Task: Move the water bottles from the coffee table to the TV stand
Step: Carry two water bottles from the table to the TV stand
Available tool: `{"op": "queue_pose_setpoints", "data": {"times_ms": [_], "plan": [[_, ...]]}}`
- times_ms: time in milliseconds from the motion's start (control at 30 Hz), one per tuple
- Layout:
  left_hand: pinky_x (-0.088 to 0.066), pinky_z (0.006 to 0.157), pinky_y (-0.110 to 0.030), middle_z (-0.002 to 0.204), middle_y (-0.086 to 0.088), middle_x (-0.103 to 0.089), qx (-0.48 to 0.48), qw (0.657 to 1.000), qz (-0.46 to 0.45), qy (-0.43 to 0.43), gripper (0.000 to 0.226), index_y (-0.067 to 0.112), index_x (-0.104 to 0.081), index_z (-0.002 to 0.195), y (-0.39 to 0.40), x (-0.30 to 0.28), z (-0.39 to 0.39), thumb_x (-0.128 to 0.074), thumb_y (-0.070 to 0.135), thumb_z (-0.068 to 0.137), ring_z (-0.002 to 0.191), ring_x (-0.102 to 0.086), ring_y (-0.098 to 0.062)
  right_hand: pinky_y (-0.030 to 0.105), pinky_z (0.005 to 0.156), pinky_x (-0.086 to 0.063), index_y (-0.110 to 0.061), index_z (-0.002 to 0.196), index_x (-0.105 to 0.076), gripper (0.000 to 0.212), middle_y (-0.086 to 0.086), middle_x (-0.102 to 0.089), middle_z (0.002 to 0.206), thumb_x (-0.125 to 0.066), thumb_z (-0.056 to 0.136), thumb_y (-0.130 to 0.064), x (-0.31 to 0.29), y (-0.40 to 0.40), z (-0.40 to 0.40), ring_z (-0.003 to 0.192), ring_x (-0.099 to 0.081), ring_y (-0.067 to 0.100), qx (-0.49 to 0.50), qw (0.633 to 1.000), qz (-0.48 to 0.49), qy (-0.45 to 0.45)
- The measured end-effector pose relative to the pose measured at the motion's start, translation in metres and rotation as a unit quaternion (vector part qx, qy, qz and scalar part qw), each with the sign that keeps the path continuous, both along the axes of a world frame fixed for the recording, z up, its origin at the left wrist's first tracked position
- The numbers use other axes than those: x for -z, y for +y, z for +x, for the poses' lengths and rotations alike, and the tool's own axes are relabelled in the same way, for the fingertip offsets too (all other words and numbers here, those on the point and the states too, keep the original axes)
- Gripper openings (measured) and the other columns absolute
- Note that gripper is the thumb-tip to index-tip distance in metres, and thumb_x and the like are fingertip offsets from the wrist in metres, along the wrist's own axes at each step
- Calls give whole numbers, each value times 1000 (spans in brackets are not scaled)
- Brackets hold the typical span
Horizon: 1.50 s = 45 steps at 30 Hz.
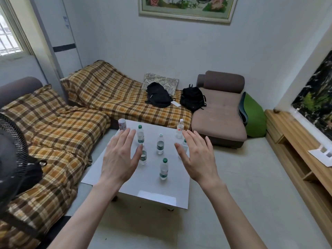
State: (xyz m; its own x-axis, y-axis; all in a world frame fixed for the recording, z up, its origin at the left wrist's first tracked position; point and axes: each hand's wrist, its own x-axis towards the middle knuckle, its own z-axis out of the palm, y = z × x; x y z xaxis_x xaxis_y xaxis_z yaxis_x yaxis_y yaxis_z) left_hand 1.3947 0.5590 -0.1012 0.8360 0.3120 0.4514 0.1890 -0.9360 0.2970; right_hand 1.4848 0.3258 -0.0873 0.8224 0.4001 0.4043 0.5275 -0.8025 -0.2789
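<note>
Several clear water bottles stand upright on the white coffee table (149, 191). Green-capped ones are at the front (163, 169), the middle (160, 144) and the back left (140, 134); another (143, 156) is partly hidden behind my left thumb. A white-capped bottle with a red label (180, 129) stands at the back right, and one more (185, 145) peeks out behind my right hand. My left hand (120, 157) and my right hand (198, 156) hover above the table, fingers spread, holding nothing. The wooden TV stand (294, 141) runs along the right wall.
A white can with a red pattern (122, 124) stands at the table's back left corner. A plaid-covered sofa (59, 133) wraps the left and back, with two black backpacks (159, 95) on it. A black fan (10, 159) is at the left. White papers (321, 156) lie on the stand.
</note>
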Motion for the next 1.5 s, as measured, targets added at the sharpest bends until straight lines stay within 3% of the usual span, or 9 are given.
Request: {"op": "queue_pose_setpoints", "data": {"times_ms": [133,433,867,1233,1500], "plan": [[-32,122,-44,157,-5,-45,-2,1000,-5,11,57,16,-42,151,37,15,43,-41,47,104,148,-37,-24,44,125,-11,-25,154,-36,71,-4,-39,160,-15,100,-68,14,33,34,151,-25,14,3,1000,-2,17],[-35,120,-44,156,-5,-47,13,999,-10,52,58,16,-44,150,91,68,135,-37,50,104,146,-40,-25,46,124,-19,-24,154,-35,68,-2,-41,159,-19,102,-64,65,84,120,150,-28,17,11,998,-27,58],[-39,116,-43,156,-4,-46,34,995,-24,86,58,17,-41,151,156,148,275,-38,49,103,144,-43,-25,46,123,-19,-24,155,-33,68,0,-38,160,-22,100,-64,149,151,253,151,-26,21,41,988,-10,151],[-40,114,-41,151,-6,-52,53,987,-58,139,53,13,-47,148,181,233,329,-50,41,103,139,-46,-26,48,120,-23,-24,155,-32,68,-1,-32,163,-24,99,-62,220,176,276,152,-24,23,91,967,-17,236],[-42,112,-42,149,-8,-53,81,967,-95,221,53,11,-48,148,199,308,362,-49,38,102,136,-50,-29,42,111,-37,-25,158,-24,70,3,-27,165,-49,99,-52,295,182,279,145,-35,26,127,933,-72,330]]}}
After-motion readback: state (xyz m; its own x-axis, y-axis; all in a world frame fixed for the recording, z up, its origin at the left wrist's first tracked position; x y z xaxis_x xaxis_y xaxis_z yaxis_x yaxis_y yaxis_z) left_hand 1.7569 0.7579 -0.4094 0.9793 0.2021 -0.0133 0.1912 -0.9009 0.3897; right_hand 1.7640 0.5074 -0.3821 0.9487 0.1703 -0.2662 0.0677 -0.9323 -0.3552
